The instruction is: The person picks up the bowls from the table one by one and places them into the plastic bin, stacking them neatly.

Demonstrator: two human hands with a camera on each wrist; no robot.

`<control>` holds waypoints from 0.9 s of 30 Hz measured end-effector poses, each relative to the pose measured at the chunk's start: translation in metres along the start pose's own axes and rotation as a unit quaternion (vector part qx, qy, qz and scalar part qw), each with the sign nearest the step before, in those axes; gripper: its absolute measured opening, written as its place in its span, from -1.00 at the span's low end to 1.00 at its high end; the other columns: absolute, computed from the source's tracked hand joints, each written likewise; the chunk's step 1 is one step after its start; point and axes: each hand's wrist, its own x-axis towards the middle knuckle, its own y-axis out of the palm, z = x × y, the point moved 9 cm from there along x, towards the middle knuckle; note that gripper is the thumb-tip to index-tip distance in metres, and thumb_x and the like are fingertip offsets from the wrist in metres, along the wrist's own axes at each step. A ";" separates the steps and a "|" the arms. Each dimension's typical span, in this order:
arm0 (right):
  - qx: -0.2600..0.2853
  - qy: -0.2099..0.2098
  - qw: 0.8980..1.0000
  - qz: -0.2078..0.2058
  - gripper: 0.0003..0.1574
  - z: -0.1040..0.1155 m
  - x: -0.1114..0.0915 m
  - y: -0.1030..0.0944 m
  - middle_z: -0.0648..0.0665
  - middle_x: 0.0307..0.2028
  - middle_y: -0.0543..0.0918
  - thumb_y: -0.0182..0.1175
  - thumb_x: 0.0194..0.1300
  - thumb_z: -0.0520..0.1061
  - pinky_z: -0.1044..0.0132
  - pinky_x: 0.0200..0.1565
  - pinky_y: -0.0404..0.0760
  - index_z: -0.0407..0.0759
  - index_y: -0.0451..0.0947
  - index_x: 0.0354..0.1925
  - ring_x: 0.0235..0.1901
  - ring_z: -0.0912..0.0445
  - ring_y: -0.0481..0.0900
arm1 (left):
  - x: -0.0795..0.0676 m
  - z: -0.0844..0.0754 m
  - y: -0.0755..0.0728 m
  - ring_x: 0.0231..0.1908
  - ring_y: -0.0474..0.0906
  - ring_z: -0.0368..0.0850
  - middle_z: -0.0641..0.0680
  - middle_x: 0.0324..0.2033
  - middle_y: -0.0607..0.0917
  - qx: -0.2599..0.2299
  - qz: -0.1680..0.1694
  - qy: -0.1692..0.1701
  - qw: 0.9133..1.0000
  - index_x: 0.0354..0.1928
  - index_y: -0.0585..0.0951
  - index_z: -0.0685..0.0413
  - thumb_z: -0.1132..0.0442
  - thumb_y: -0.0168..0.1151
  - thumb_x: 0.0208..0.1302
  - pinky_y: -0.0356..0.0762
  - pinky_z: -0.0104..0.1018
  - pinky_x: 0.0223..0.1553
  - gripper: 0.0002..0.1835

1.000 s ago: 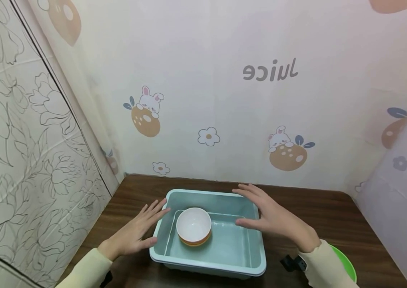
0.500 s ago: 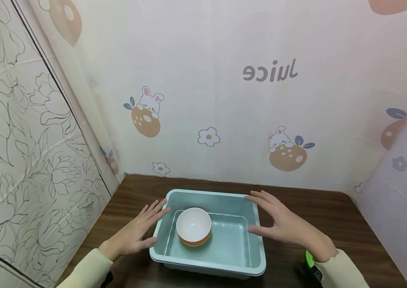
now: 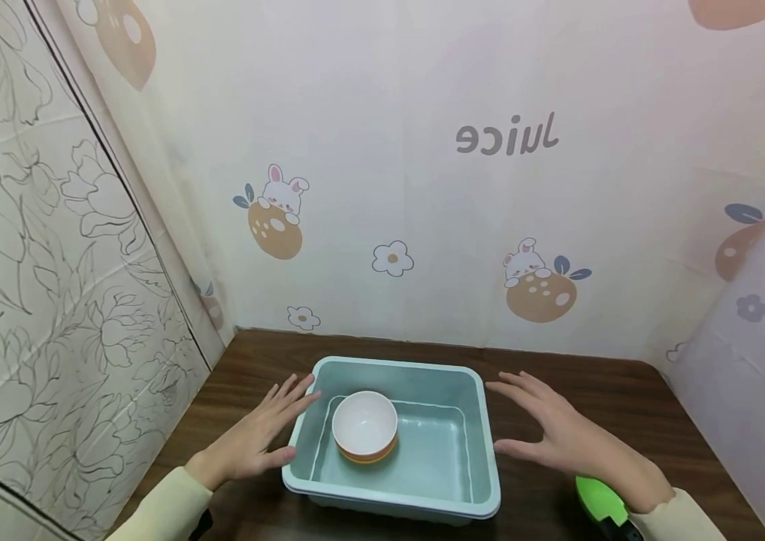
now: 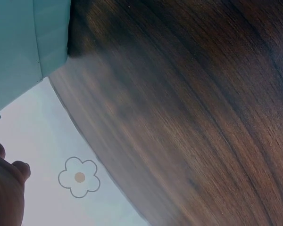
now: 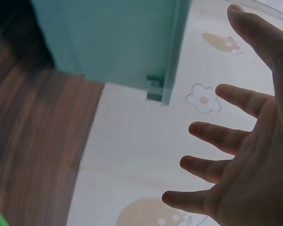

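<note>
A light teal plastic basin stands on the table, and toward its left side sits a white bowl with an orange outside. My left hand, fingers spread, overlaps the basin's left rim in the head view; the left wrist view catches only part of this hand at its lower left. To the right of the basin, apart from it, my right hand is held with fingers extended and thumb apart. The right wrist view shows that hand with nothing in it, beside the basin's outer wall.
A bright green object lies on the table below my right wrist, partly hidden by the sleeve. The dark wooden table meets a patterned wall cover at the back. Another cover with line-drawn flowers hangs at the left.
My right hand has moved right, from over the basin's right side to outside it. More of the green object's left part shows. The left hand, basin and bowl have stayed put.
</note>
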 end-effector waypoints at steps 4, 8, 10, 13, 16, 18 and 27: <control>-0.006 0.004 1.000 -0.002 -0.06 -0.010 -0.013 -0.001 -0.32 0.40 0.43 0.47 0.17 0.30 -0.56 0.06 0.44 0.03 0.44 0.41 0.38 -0.47 0.28 | -0.001 -0.002 0.000 0.63 -0.16 0.24 0.16 0.65 0.02 0.007 0.001 0.009 1.000 0.64 0.12 -0.06 -0.09 0.17 0.40 -0.10 0.45 0.49 -0.15; -0.016 0.019 1.000 0.000 -0.05 -0.024 -0.026 0.000 -0.33 0.39 0.43 0.48 0.16 0.30 -0.54 0.01 0.48 0.07 0.43 0.41 0.36 -0.45 0.32 | -0.001 -0.005 -0.002 0.63 -0.15 0.25 0.18 0.64 0.04 0.025 0.002 0.018 1.000 0.64 0.12 -0.06 -0.19 0.07 0.47 -0.18 0.31 0.56 -0.18; -0.022 0.027 0.999 0.000 -0.05 -0.031 -0.032 0.000 -0.33 0.38 0.43 0.48 0.15 0.31 -0.54 -0.02 0.49 0.09 0.43 0.41 0.34 -0.44 0.34 | 0.000 -0.006 -0.004 0.62 -0.14 0.26 0.17 0.64 0.05 0.031 0.001 0.020 0.999 0.64 0.12 -0.08 -0.21 0.04 0.48 -0.14 0.39 0.52 -0.19; -0.038 0.037 0.999 -0.003 -0.05 -0.042 -0.043 0.002 -0.33 0.37 0.45 0.49 0.13 0.31 -0.54 -0.04 0.49 0.09 0.44 0.40 0.33 -0.44 0.35 | 0.003 -0.006 -0.005 0.62 -0.12 0.28 0.17 0.64 0.05 0.033 0.002 0.021 0.999 0.64 0.13 -0.10 -0.21 0.04 0.48 -0.04 0.55 0.40 -0.19; -0.057 0.044 0.997 -0.007 -0.05 -0.054 -0.054 0.003 -0.36 0.35 0.47 0.52 0.11 0.28 -0.56 -0.06 0.47 0.04 0.47 0.38 0.29 -0.49 0.37 | 0.004 -0.006 -0.005 0.62 -0.13 0.29 0.17 0.64 0.06 0.035 0.004 0.021 0.999 0.64 0.14 -0.08 -0.27 -0.04 0.51 -0.02 0.56 0.39 -0.20; -0.071 0.048 0.996 -0.006 -0.04 -0.062 -0.062 0.005 -0.40 0.33 0.48 0.53 0.08 0.26 -0.57 -0.08 0.46 0.02 0.47 0.37 0.26 -0.54 0.39 | 0.004 -0.006 -0.004 0.62 -0.13 0.28 0.17 0.64 0.06 0.037 0.004 0.021 0.999 0.63 0.15 -0.06 -0.32 -0.12 0.53 -0.06 0.50 0.44 -0.19; -0.098 0.079 0.992 0.001 -0.01 -0.089 -0.085 0.009 -0.48 0.30 0.47 0.56 0.04 0.24 -0.62 -0.18 0.43 -0.02 0.44 0.36 0.19 -0.63 0.40 | 0.003 -0.005 -0.005 0.61 -0.13 0.32 0.17 0.64 0.04 0.026 -0.004 0.037 0.999 0.64 0.14 -0.04 -0.16 0.09 0.46 -0.57 -0.22 0.60 -0.18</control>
